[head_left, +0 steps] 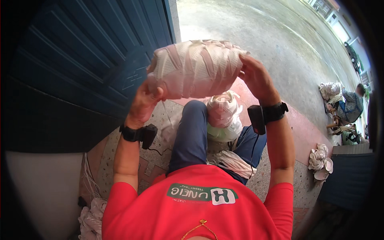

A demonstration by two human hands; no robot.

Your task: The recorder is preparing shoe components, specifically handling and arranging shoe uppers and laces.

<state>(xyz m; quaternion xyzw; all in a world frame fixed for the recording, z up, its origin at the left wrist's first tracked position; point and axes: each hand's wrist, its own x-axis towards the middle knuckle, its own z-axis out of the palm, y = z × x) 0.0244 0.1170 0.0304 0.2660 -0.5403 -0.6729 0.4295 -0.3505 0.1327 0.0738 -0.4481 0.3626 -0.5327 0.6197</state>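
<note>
One speckled floor (280,176) (blue shutter (80,52) beside)

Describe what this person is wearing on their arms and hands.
Both hands are bare, left hand and right hand. Each wrist carries a black strap with a boxy black device, the right one trailing a thin cable. Short red sleeves cover the upper arms.

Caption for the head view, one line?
Both hands, left and right, hold up a white strip-wrapped bundle over the knees.
</note>
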